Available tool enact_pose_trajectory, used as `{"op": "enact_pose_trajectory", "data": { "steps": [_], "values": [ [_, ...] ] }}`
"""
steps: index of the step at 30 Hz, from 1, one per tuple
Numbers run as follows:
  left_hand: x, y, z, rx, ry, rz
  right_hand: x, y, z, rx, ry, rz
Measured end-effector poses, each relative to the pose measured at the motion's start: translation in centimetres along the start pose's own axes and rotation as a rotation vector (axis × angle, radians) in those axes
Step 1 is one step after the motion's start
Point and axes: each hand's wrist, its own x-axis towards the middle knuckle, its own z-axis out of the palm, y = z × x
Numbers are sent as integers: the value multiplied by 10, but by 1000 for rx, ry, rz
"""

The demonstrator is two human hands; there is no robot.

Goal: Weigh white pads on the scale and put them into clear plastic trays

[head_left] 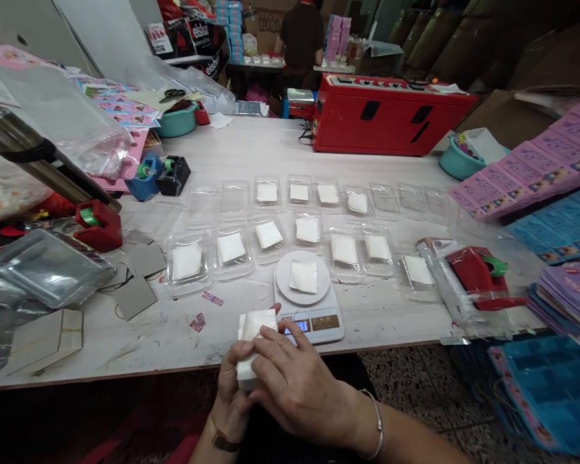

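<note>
A thick stack of white square sheets [257, 321], soft like paper or cloth, is gripped in my left hand [231, 380] at the table's front edge. My right hand [294, 386] lies over the stack, its fingers closed against the top and side. Just beyond my hands stands a white kitchen scale [334, 316] with a lit display, partly covered by my right fingers. A small pile of white squares [303, 277] rests on its round plate. Behind and beside the scale are rows of clear plastic trays [176, 283], several bearing white squares and some bare.
At left are red [99, 225], blue and black tape dispensers, grey cards [135, 299] and a steel flask [14, 135]. A red tape dispenser [473, 277] stands right. A red machine [367, 119] sits at the back. Pink boxes [526, 158] are stacked right. A person [299, 38] is farther back.
</note>
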Motion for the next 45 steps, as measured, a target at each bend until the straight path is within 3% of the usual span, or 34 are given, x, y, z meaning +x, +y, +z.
{"op": "enact_pose_trajectory", "data": {
  "steps": [5, 10, 18, 21, 23, 26, 29, 32, 35, 39, 45],
  "values": [
    [-23, 20, 3, -38, 10, 63, -21, -12, 12, 154, 302, -126],
    [-27, 38, 7, -64, 36, 180, -45, -3, 9, 268, 336, -95],
    [-15, 33, -1, -67, -69, 152, -69, 44, -24, 112, 414, 289],
    [-9, 30, 2, -58, -85, 124, -64, 65, -31, 56, 350, 444],
    [-4, 26, 7, -25, -80, 107, -54, 73, -34, 83, 316, 470],
    [7, 15, 17, 35, -79, 55, -36, 70, -40, 221, 305, 412],
    [18, 3, 29, 50, -103, -13, -23, 56, -47, 311, 209, 273],
    [25, -6, 40, 33, -109, -43, -16, 43, -52, 276, 59, 135],
    [29, -13, 47, 17, -86, -58, -13, 35, -50, 182, -46, 105],
    [33, -19, 51, 36, -40, -56, -15, 34, -40, 175, -37, 152],
    [33, -22, 57, -23, 10, -57, -13, 38, -41, 403, -48, 306]
  ]
}}
